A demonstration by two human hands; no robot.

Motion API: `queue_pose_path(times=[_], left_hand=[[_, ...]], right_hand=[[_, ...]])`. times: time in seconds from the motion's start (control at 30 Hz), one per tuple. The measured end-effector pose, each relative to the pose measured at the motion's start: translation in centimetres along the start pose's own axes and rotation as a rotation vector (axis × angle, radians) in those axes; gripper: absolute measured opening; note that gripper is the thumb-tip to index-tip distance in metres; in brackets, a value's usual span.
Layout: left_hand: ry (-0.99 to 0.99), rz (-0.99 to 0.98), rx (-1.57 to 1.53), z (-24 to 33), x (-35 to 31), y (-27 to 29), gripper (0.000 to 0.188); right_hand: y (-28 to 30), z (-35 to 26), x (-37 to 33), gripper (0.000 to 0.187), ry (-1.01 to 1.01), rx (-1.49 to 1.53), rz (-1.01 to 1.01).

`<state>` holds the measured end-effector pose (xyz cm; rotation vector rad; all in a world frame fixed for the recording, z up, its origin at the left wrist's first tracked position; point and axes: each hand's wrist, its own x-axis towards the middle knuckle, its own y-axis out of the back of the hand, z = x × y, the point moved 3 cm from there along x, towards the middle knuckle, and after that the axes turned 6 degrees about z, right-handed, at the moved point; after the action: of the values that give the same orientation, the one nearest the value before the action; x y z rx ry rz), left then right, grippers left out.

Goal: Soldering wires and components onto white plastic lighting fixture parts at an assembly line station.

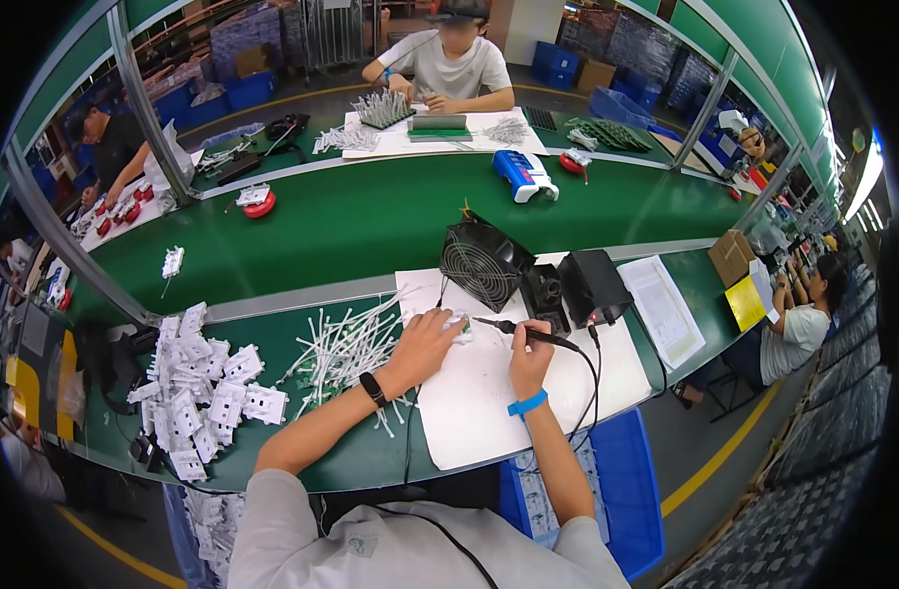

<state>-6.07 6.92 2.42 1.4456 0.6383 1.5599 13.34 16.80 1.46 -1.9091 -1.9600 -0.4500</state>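
My right hand grips a black soldering iron like a pen, its tip pointing left. The tip is close to a small white part with a bit of green; contact is too small to tell. My left hand holds that part on the white sheet, its fingers partly covering it. Left of this hand lies a loose heap of thin white leads, some with green ends. Farther left is a pile of white plastic housings.
Behind the sheet stand a black fan and a black box-shaped unit with a cable. Papers lie to the right. A blue bin is below the table edge. Beyond the green belt, a co-worker sits.
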Motion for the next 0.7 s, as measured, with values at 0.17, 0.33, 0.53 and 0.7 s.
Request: queue_pose_path(times=[0.17,0.33,0.53,0.7], left_hand=[[-0.008,0.029,-0.007,0.22,0.19,0.4,0.052],[-0.007,0.05,-0.017,0.37,0.17,0.61,0.052],[0.015,0.035,-0.006,0.18,0.11,0.52,0.05],[0.016,0.054,-0.018,0.0,0.1,0.35,0.049]], right_hand=[[-0.14,0.51,0.01,0.011,-0.083,0.06,0.0],[-0.49,0.39,0.01,0.01,-0.125,0.126,-0.019],[-0.67,0.31,0.18,0.009,-0.166,0.167,-0.029],[-0.79,0.08,0.58,0.009,-0.177,0.172,-0.028]])
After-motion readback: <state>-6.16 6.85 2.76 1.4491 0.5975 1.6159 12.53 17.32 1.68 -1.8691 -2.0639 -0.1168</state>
